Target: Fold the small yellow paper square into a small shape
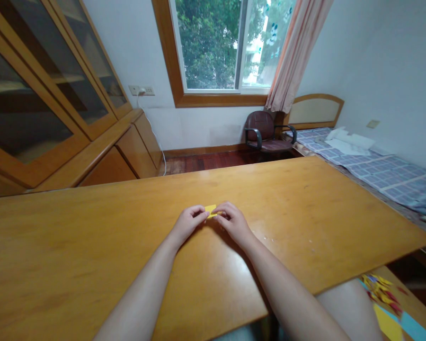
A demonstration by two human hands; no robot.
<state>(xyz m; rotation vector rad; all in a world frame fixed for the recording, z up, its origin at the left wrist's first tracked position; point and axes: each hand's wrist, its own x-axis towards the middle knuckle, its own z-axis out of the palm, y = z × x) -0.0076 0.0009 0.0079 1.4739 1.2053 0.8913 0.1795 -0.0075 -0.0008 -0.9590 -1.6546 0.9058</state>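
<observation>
A small piece of yellow paper [210, 209] is held between my two hands, just above the wooden table [92, 237]. My left hand [190, 222] pinches its left side between thumb and fingers. On the other side, my right hand [232, 220] has its thumb and fingertips closed on the right edge. Part of the paper is hidden behind the fingers, so I cannot tell whether it is folded.
Tiny clear specks [270, 239] lie right of my hands. Low at the right, a lower surface bears colourful paper pieces [383, 291] and a yellow sheet [388, 324]. Beyond the table stand a maroon armchair [261, 128], a bed [394, 175] and a glass-door cabinet [57, 147].
</observation>
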